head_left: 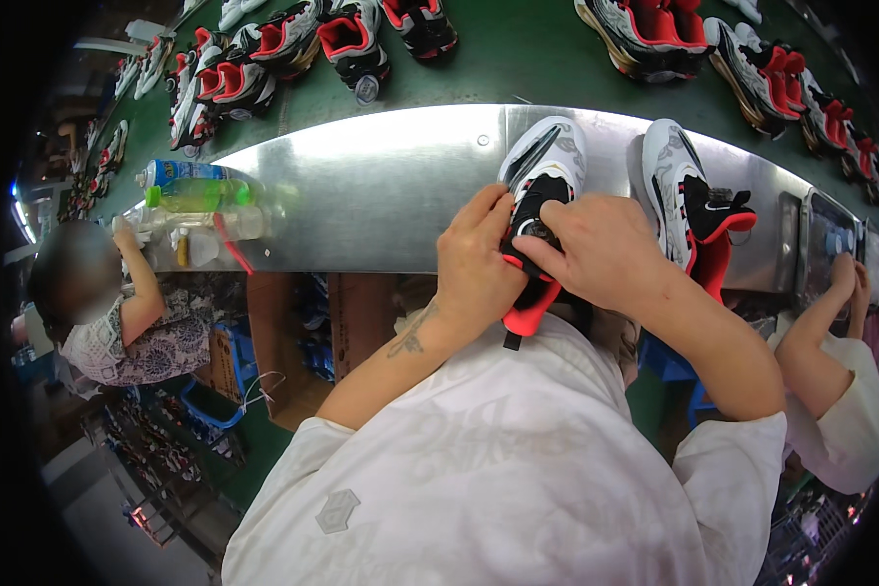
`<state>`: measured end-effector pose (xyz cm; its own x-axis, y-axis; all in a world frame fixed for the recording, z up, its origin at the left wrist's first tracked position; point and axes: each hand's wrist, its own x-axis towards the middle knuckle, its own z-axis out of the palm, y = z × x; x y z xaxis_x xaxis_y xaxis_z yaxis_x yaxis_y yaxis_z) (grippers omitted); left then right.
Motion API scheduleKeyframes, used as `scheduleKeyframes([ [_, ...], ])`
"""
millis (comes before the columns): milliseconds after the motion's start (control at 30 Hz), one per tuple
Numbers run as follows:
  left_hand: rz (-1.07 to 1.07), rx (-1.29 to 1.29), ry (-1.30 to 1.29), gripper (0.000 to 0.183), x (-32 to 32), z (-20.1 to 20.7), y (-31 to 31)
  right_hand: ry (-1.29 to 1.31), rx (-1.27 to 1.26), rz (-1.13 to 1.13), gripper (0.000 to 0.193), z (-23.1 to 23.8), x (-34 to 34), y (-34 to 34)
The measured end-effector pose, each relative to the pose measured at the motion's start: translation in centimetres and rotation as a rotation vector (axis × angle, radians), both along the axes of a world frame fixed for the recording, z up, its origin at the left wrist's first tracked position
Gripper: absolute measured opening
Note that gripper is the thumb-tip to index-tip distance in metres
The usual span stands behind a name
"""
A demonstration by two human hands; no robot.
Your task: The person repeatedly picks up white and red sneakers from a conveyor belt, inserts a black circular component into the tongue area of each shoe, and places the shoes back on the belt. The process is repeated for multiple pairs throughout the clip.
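Sneaker (pixel 562 148), one, between two hands, toe over metal bench (pixel 391 195), heel past near edge: white-grey upper, black tongue, red-orange lining. Left hand (pixel 479 256) grasps its left side; right hand (pixel 604 246) grips tongue area, thumb pressed on top. Second sneaker (pixel 676 166), alike, stands near, to right. Bench left: one blue bottle (pixel 181 173), one green bottle (pixel 202 195). Beyond, green surface (pixel 518 54): many similar sneakers (pixel 355 41), too crowded to count.
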<state>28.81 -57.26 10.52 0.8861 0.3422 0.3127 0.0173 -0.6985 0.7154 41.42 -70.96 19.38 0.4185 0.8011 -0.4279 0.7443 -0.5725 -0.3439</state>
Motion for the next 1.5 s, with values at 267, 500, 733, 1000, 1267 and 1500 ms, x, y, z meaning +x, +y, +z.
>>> scheduleKeyframes([
  [267,-0.020,0.057,0.044,0.061,0.1,0.6,-0.1,-0.153,0.574,0.305,0.034,-1.8,2.3,-1.4],
  [500,-0.018,0.054,0.102,0.062,0.2,0.4,-0.2,-0.052,0.100,-0.034,0.042,-1.7,-0.4,-0.4],
  [733,-0.024,0.061,0.036,0.058,0.3,0.6,-0.1,-0.222,0.761,0.074,0.037,-2.6,0.3,-1.8],
  [1000,-0.042,0.057,0.022,0.052,0.3,0.5,-0.5,-0.243,0.497,-0.180,0.050,-4.5,-1.9,-0.8],
  [1267,-0.068,0.041,0.061,0.049,0.6,1.5,-0.2,-0.375,0.368,-0.348,0.063,-2.9,-3.8,-0.4],
  [1500,0.228,0.094,0.066,0.032,0.1,2.7,10.5,-0.506,0.301,-0.122,0.066,4.5,4.8,-12.5],
])
